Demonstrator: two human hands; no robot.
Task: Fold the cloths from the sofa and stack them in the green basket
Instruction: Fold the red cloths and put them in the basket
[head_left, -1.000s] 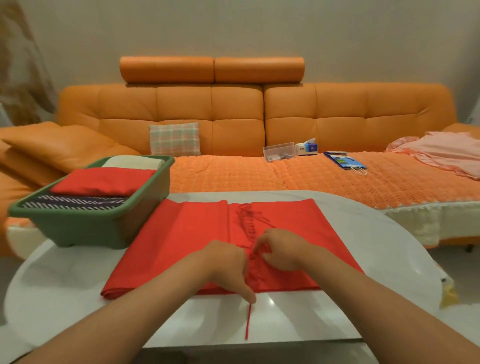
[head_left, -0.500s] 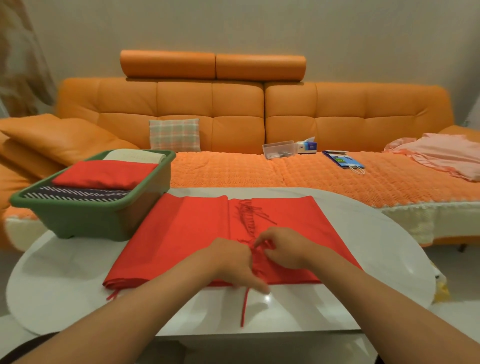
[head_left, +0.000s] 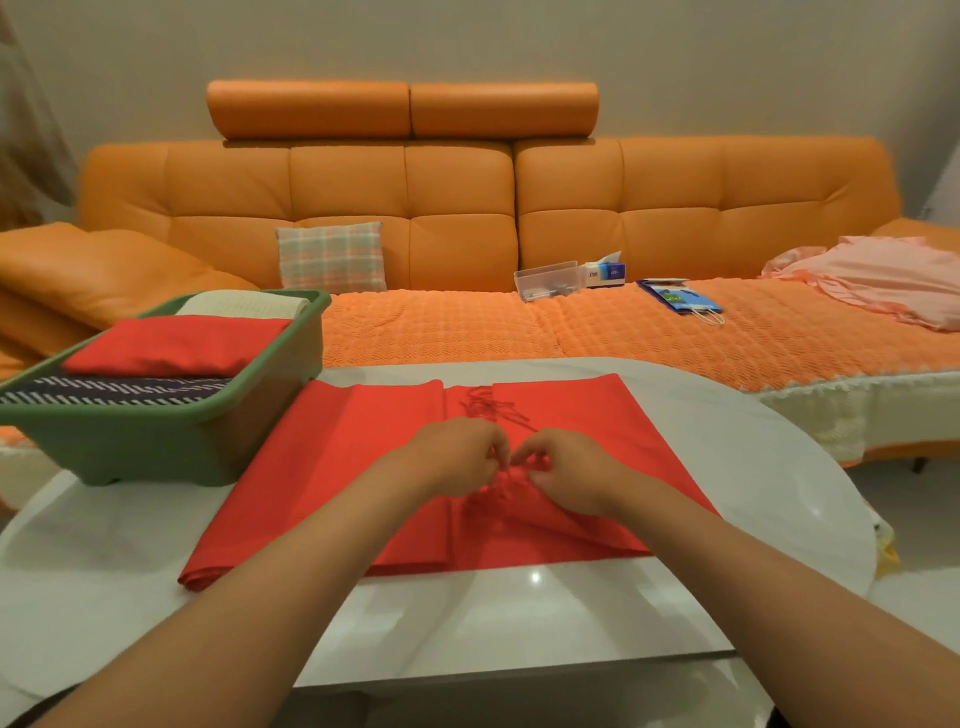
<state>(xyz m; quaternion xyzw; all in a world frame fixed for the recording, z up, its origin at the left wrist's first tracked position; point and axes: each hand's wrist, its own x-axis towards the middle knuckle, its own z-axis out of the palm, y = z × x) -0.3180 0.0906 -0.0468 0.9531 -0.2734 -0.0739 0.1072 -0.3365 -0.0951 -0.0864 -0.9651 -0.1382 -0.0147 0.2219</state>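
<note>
On the bench (head_left: 737, 467) the red cloth (head_left: 337, 467) lies flat, left hand (head_left: 457, 457) and right hand (head_left: 569, 475) meet at its middle, fingers (head_left: 494, 451) curled narrow, pinching its strings (head_left: 493, 408).

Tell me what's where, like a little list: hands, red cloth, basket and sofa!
left hand: pinches the red cloth at its middle
right hand: pinches it beside the left
red cloth: lies flat on the white table
green basket: on the table's left; holds folded red piece, striped cloth, cream cloth
sofa: pink cloth at its right end
</note>
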